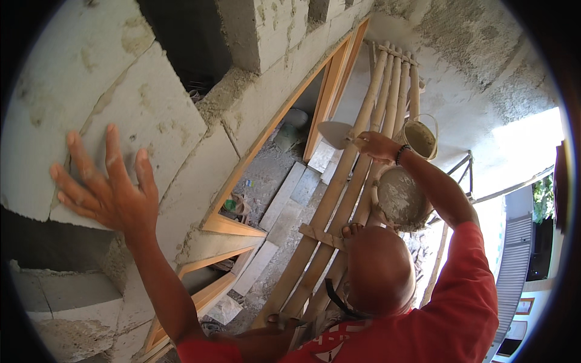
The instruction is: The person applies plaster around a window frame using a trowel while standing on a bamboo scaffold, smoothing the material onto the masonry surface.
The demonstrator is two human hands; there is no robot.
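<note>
My left hand (112, 187) lies with spread fingers against a pale block wall (148, 72) on the left, beside a dark opening below it. My right hand (378, 148) grips a trowel (333, 132) by its handle, the flat blade pointing left over bamboo poles. Just right of that hand stands a bucket (423, 134) with a wire handle and grey material inside. Under my right forearm is a round tub (399, 193) of wet grey mortar. Rough mortar (215, 91) lines the edge of an upper wall opening.
A bamboo scaffold (336, 172) runs front to back, with bare toes on it. Wooden frames (333, 78) line the wall openings. Below are pale boards (284, 190) on a dusty floor. A metal bar crosses the bright right side. A red-clad body and blurred, rounded bare skin fill the lower middle.
</note>
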